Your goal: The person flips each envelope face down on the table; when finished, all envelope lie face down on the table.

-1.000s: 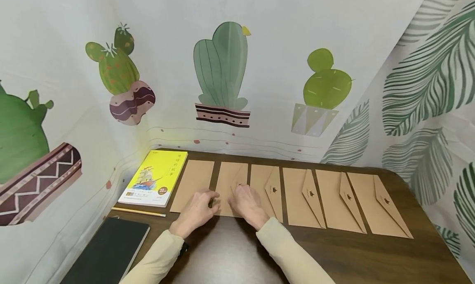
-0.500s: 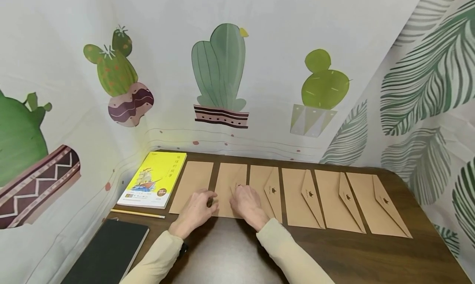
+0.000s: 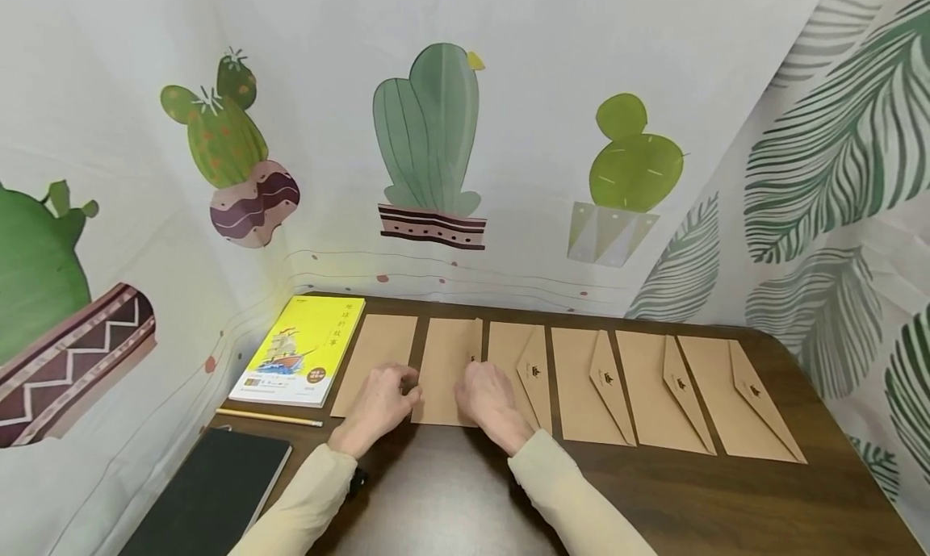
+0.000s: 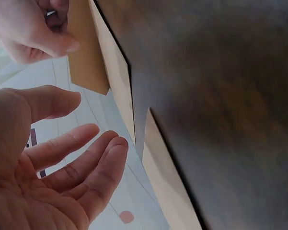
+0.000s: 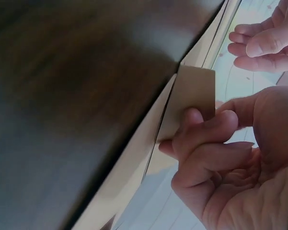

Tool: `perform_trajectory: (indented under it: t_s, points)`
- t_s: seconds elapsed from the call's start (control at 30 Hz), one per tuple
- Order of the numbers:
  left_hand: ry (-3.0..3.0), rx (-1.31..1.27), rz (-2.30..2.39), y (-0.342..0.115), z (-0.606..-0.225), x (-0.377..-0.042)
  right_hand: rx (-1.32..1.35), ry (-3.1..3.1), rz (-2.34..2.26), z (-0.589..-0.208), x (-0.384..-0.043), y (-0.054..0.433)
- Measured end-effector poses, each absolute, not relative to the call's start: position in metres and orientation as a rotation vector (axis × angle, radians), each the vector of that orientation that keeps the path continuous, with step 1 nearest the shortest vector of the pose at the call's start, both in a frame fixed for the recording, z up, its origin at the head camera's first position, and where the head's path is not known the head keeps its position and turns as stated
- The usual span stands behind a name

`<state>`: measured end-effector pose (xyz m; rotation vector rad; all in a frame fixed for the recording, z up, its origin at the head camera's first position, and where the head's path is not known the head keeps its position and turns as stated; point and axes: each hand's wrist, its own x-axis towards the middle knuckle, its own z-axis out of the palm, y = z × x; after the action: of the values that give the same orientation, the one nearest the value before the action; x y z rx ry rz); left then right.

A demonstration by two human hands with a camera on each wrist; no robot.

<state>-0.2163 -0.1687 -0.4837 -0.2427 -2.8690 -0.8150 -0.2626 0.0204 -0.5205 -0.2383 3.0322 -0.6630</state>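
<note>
Several brown paper envelopes lie in a row on the dark wood table (image 3: 450, 491). At the second envelope (image 3: 445, 362) from the left, my right hand (image 3: 488, 396) pinches the flap (image 5: 195, 88), which stands raised along the envelope's right side. Curled fingers hide part of that flap in the right wrist view. My left hand (image 3: 379, 403) hovers near the gap between this envelope and the leftmost envelope (image 3: 385, 342). Its fingers (image 4: 108, 167) are loosely bent and hold nothing in the left wrist view. Further right, other envelopes (image 3: 581, 378) show folded flaps with a small crown print.
A yellow book (image 3: 308, 338) with a ship on its cover lies left of the row. Below it are a pencil (image 3: 269, 417) and a black notebook (image 3: 207, 491). A cloth backdrop (image 3: 538, 136) with printed cacti hangs behind the table.
The second envelope's flap has lifted from its folded position toward the right, with my right hand moving slightly right. My left hand has shifted a little to the left.
</note>
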Motion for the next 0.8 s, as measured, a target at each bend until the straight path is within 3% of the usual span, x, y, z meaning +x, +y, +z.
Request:
perform_trajectory:
  t_s: [0.2, 0.63, 0.8]
  points:
    - [-2.874, -0.07, -0.934, -0.173, -0.483, -0.223, -0.221, 2.966, -0.746, -0.48, -0.24, 0.03]
    - [-2.751, 0.164, -1.711, -0.175, -0.485, -0.232, -0.319, 2.929, -1.061, -0.478, -0.236, 0.044]
    - [-2.67, 0.194, -1.96, -0.178, -0.484, -0.231, -0.397, 2.921, -1.205, -0.502, -0.245, 0.049]
